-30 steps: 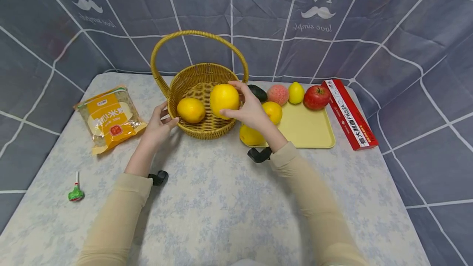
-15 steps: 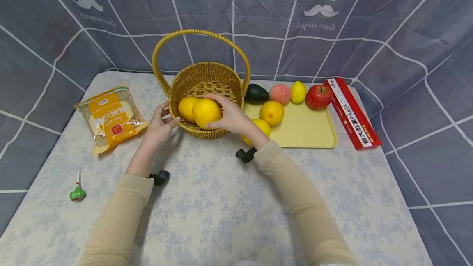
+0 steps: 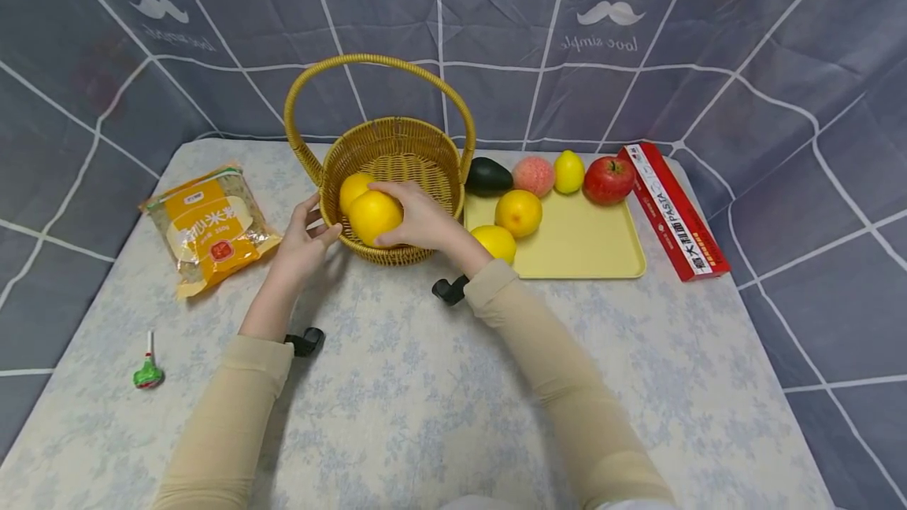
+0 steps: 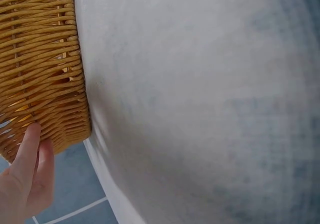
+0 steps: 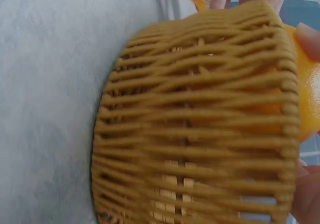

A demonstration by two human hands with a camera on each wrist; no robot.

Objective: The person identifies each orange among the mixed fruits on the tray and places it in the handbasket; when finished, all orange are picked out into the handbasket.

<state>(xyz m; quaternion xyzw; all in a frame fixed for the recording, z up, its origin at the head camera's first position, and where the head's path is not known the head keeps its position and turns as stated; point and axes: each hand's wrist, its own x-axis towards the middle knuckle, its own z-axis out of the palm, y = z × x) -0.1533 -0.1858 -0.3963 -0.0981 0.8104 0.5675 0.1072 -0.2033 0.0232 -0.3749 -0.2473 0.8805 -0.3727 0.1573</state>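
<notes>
The right hand point(image 3: 425, 220) had its fingers and thumb curled round a round orange fruit point(image 3: 373, 219), at the near left of the wicker basket point(image 3: 391, 138), just in front of a second yellow fruit point(image 3: 353, 188). Whether the held fruit touched the basket's bottom could not be told. The left hand point(image 3: 303, 242) touched the basket's outer left side with its fingers extended. On the bench point(image 3: 397, 400), a yellow tray point(image 3: 584, 254) lay right of the basket, and a lollipop point(image 3: 148, 372) lay at the left.
</notes>
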